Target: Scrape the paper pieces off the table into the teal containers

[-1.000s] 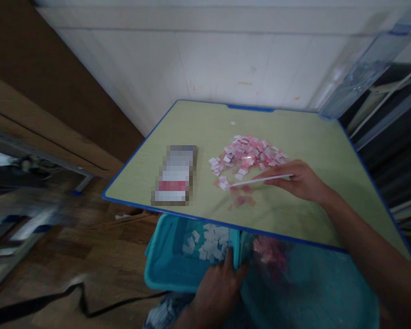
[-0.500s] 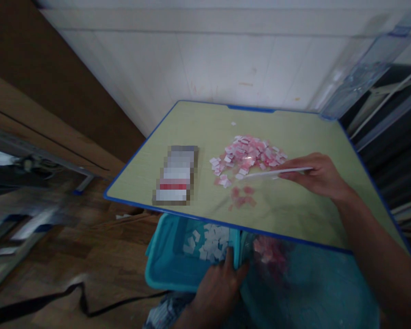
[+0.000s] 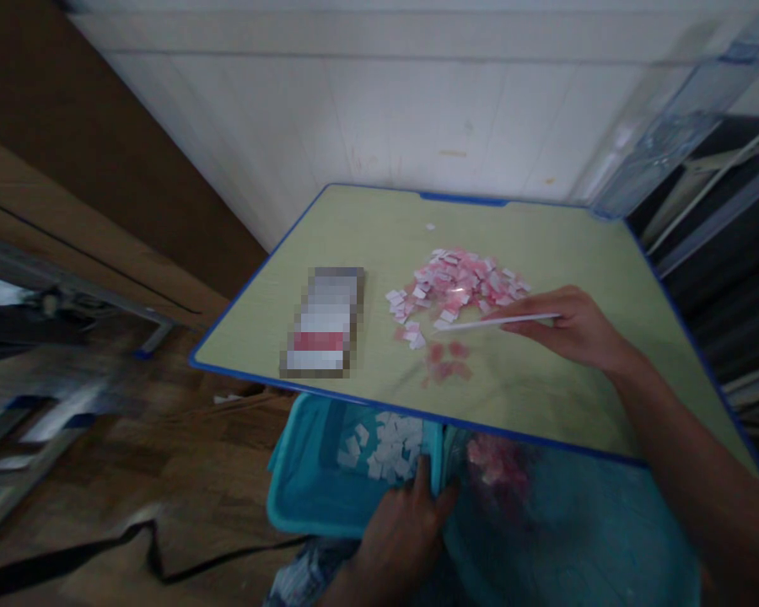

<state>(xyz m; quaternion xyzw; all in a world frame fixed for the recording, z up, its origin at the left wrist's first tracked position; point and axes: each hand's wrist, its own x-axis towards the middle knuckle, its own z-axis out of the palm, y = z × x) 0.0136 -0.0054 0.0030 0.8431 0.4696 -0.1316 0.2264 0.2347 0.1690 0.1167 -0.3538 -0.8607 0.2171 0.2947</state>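
Partway along, by the look of it. Your right hand [image 3: 573, 330] pinches a thin white strip [image 3: 506, 320] between thumb and fingers, its far end pointing left, at the near edge of the mixed pink-and-white pile [image 3: 465, 278]; whether it touches a piece, you cannot tell here. Your left hand [image 3: 400, 527] lies low, at the right-hand wall of the teal tub [image 3: 274, 497], index finger stretched along it; clamped or only resting, cannot tell.

Done, as far as shows: white pieces [image 3: 393, 443] lie loose in the tub, just beyond your left fingers, covering only part of its bottom. To the right of that hand, a reddish-pink heap [image 3: 499, 468] sits within the larger teal container [image 3: 613, 539]; its depth is too dim to judge.

Left: the pile, just beyond and left of your right hand on the counter [image 3: 367, 228], white and pink thoroughly mingled. It looks like the bulk of what you have out. A few pink pieces [image 3: 446, 361] lie loose, nearer you than the strip; a small cluster [image 3: 412, 335] sits left of its tip, and one stray pale piece [image 3: 430, 226] lies beyond the pile.
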